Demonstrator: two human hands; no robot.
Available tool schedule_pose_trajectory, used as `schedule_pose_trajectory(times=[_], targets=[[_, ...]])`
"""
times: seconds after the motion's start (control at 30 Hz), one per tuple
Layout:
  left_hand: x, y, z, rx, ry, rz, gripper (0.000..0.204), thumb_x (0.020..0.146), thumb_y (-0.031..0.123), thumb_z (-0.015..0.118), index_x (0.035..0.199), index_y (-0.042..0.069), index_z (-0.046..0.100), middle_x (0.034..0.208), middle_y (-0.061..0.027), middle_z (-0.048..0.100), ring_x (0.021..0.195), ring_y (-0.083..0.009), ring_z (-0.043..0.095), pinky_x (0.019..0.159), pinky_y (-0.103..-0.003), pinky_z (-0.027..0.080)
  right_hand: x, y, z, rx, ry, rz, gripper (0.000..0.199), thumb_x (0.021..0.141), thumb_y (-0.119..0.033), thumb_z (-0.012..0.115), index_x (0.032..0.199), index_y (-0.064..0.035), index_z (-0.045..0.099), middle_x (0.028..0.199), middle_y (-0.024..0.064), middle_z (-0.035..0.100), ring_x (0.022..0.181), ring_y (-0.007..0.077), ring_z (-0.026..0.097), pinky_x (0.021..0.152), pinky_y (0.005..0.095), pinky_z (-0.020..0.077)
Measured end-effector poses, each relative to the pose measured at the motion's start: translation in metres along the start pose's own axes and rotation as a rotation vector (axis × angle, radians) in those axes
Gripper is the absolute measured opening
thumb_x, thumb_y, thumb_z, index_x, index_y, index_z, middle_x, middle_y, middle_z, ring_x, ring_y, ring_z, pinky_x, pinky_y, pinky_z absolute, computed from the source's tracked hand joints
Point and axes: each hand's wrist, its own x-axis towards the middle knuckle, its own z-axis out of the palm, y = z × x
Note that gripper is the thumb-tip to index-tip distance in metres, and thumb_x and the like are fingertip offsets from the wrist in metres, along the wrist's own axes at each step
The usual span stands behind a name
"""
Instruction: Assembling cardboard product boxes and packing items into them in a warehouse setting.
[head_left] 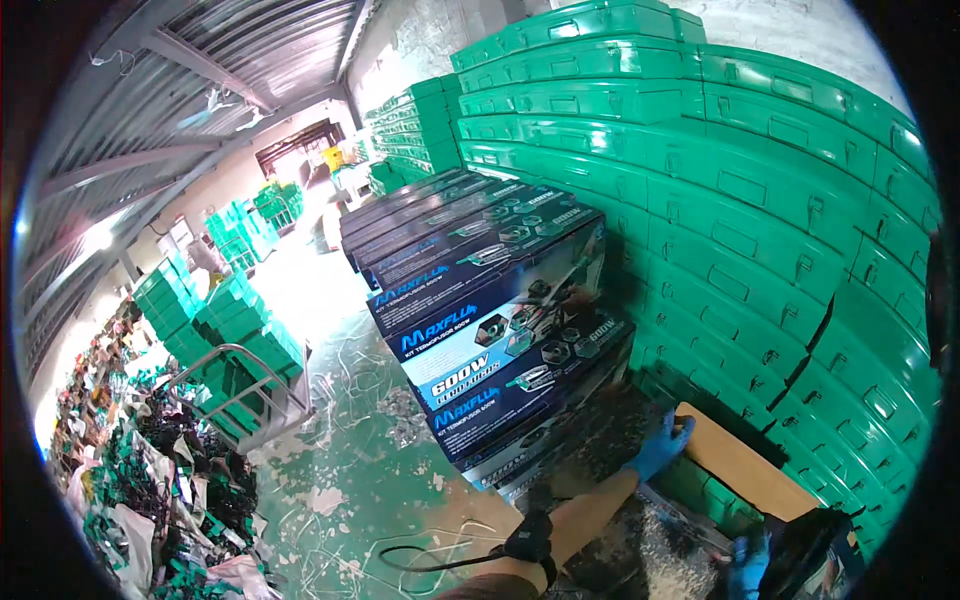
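My left hand (662,447), in a blue glove, reaches up to the left end of a brown cardboard flap (745,460). Its fingers look spread and touch the flap's edge. The flap stands up from a carton, and a green case (708,497) shows beside it, inside or under the opening. Low in the picture, my right hand (750,565), also gloved in blue, is smeared by motion and partly hidden. It is close to a dark, glossy piece (805,550), perhaps carton side or wrapping; whether it grips anything is unclear. A dark band circles my left wrist.
Printed black-and-blue cartons (480,330) are stacked ahead. Green cases (740,180) form a high wall at the right. Leftward stand a metal cart (240,390) with green cases and a heap of scraps (140,470). Loose pale straps (330,520) litter the green floor.
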Motion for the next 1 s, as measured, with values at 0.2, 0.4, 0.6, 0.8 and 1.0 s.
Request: schedule_pose_trajectory(times=[0.2,0.4,0.6,0.8,1.0], targets=[[0.035,0.131,-0.075,-0.757,-0.686,-0.77,0.055,0.085,0.034,0.064,0.131,0.008,0.047,0.128,-0.02,0.048,0.103,-0.0328,0.057,0.084,-0.041,0.049,-0.075,-0.013,0.068,-2.644,0.093,-0.623,0.046,0.087,-0.011,0.053,0.129,0.0045,0.041,0.13,0.0234,0.045,0.12,0.0378,0.044,0.103,0.0408,0.0345],[0.028,0.097,-0.072,0.463,-0.956,0.549,0.073,0.075,0.037,0.069,0.138,0.014,0.039,0.147,-0.0202,0.027,0.134,-0.04,0.028,0.105,-0.049,0.034,-0.015,0.126,0.023,-3.96,0.832,-0.559,0.059,0.087,-0.022,0.052,0.138,0.0019,0.033,0.144,0.0271,0.027,0.131,0.0445,0.028,0.11,0.0448,0.0242],[0.017,0.148,-0.077,0.46,-1.131,0.51,0.074,0.072,0.047,0.068,0.131,0.008,0.046,0.145,-0.0223,0.03,0.132,-0.0414,0.03,0.105,-0.047,0.033,-0.004,0.17,-0.02,-4.096,0.943,-0.237,0.063,0.085,-0.027,0.057,0.138,-0.0008,0.035,0.142,0.0278,0.03,0.131,0.0448,0.028,0.11,0.0523,0.0196],[0.008,0.056,-0.049,0.365,-0.786,0.764,0.016,0.067,0.022,0.064,0.062,0.01,0.054,0.056,-0.0141,0.052,0.049,-0.0296,0.053,0.045,-0.043,0.043,0.011,0.165,-0.026,-4.464,0.875,-0.245,0.04,0.077,-0.02,0.063,0.113,-0.0039,0.058,0.117,0.0194,0.057,0.108,0.036,0.053,0.094,0.0462,0.0417],[0.007,0.124,-0.073,0.486,-0.826,0.583,0.062,0.076,0.028,0.068,0.131,0.009,0.048,0.13,-0.0249,0.047,0.125,-0.0377,0.043,0.103,-0.05,0.036,0.013,0.147,-0.053,-4.428,0.639,-0.764,0.058,0.08,-0.031,0.061,0.128,-0.0005,0.047,0.132,0.0217,0.046,0.122,0.0411,0.042,0.107,0.0499,0.0294]])
